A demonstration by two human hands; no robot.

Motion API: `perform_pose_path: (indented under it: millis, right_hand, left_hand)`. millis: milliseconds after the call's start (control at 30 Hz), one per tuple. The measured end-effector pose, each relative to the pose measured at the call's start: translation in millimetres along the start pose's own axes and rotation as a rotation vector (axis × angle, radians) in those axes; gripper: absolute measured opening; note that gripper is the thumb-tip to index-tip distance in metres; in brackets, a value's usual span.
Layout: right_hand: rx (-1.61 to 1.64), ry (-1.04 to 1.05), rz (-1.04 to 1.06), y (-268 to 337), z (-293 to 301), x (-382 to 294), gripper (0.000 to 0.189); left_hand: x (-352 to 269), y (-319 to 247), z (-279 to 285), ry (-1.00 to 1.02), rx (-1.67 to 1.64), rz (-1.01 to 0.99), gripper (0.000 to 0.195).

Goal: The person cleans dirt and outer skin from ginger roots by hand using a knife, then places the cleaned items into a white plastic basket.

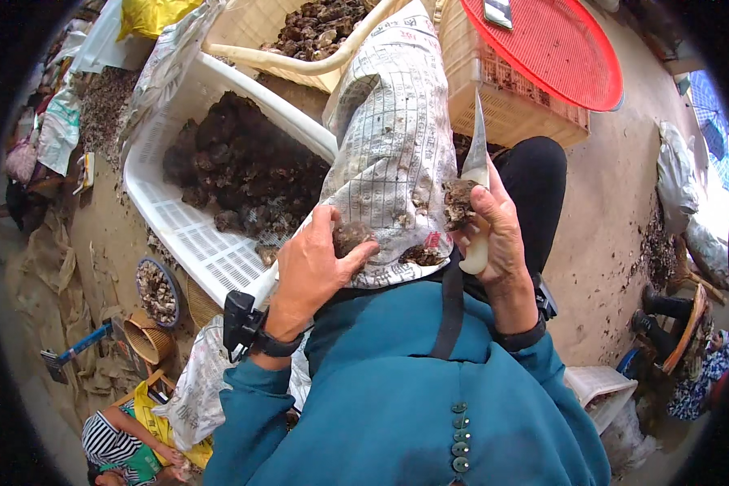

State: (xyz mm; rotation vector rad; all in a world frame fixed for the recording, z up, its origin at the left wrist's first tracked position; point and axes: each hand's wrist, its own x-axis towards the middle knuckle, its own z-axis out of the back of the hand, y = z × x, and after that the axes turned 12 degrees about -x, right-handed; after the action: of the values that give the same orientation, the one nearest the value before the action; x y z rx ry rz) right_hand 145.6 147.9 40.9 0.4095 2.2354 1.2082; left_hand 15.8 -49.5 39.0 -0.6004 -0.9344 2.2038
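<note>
My left hand (316, 261) holds a rough brown shell (352, 238), apparently an oyster, between thumb and fingers above my lap. In my right hand (498, 234) are a knife (477, 143) with a pale handle and a pointed blade directed away from me, and a dark, crusted shell cluster (458, 203) pinned by the thumb. A printed white woven sack (395, 146) covers my lap, with shell bits on it and another dark shell piece (422, 255) near its lower edge. The two hands are apart.
A white plastic basket (231, 79) of dark shells stands at the left. Beyond are a cream basket (237, 27) of shells and a crate (522, 109) under a red mesh tray (559, 54). A bowl of pale pieces (157, 291) stands lower left. Other people sit at the lower left and right.
</note>
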Motion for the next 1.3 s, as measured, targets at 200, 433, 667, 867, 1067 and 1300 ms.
perform_pose_path:
  millis: [200, 433, 667, 867, 1067, 1300]
  right_hand:
    - [-0.078, -0.066, -0.019, 2.5, -16.0, -4.1, 0.085]
    - [-0.197, -0.021, -0.012, -13.1, -8.2, -1.4, 0.092]
    - [-0.25, -0.018, 0.008, -9.9, -10.0, -4.3, 0.09]
    - [-0.249, -0.004, -0.039, -9.0, -15.1, -6.1, 0.088]
    - [-0.274, -0.01, -0.067, -12.7, -14.4, -8.2, 0.09]
    - [-0.257, 0.024, -0.074, -6.8, -19.3, -10.7, 0.09]
  left_hand:
    - [-0.4, -2.9, -4.8, -0.053, 0.098, -0.084, 0.06]
    - [-0.6, -5.1, -1.8, -0.058, 0.068, 0.012, 0.062]
    - [1.0, -3.9, 7.4, 0.01, -0.143, 0.111, 0.055]
    - [-2.4, 1.2, 6.2, 0.073, -0.187, -0.008, 0.044]
    - [-0.2, -0.3, 3.6, 0.116, -0.14, -0.173, 0.045]
    - [2.2, 3.5, 6.4, 0.073, -0.19, -0.152, 0.047]
